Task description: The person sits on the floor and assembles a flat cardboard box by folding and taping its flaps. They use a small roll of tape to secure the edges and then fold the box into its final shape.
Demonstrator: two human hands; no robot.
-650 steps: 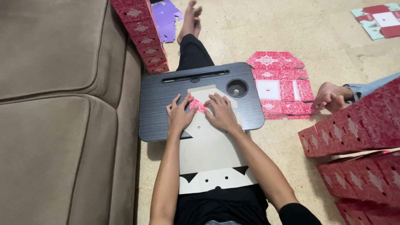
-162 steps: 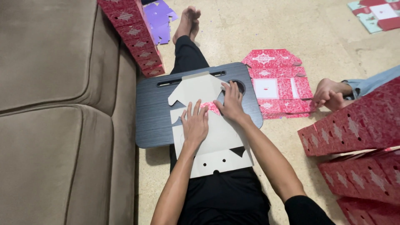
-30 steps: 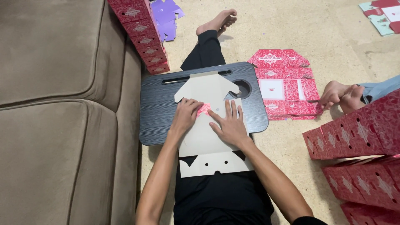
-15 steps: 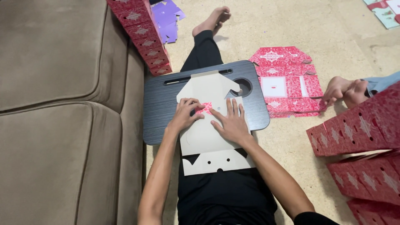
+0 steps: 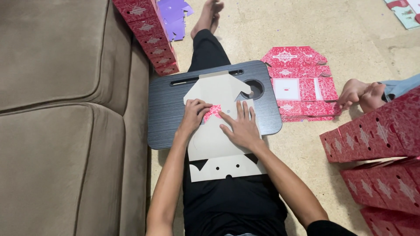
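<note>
Brown sofa (image 5: 57,109) to the left; red folded boxes (image 5: 151,37) stacked against it, more red boxes (image 5: 385,144) at right, flat red box blanks (image 5: 299,83) on the floor beside another person's foot (image 5: 361,94). On the dark lap desk (image 5: 164,109), grey-white cardboard box blank (image 5: 218,135), printed side down. Left hand (image 5: 192,116) curled, pinching a small red flap (image 5: 213,111). Right hand (image 5: 240,126) flat, fingers spread, pressing the blank.

The person wears black trousers (image 5: 205,54) and a black top (image 5: 232,201). Both forearms are bare, and a black sleeve edge (image 5: 326,228) shows on the right arm only. The left hand (image 5: 194,114), right hand (image 5: 240,126) and feet (image 5: 211,13) are bare, with no rings or watch visible.
</note>
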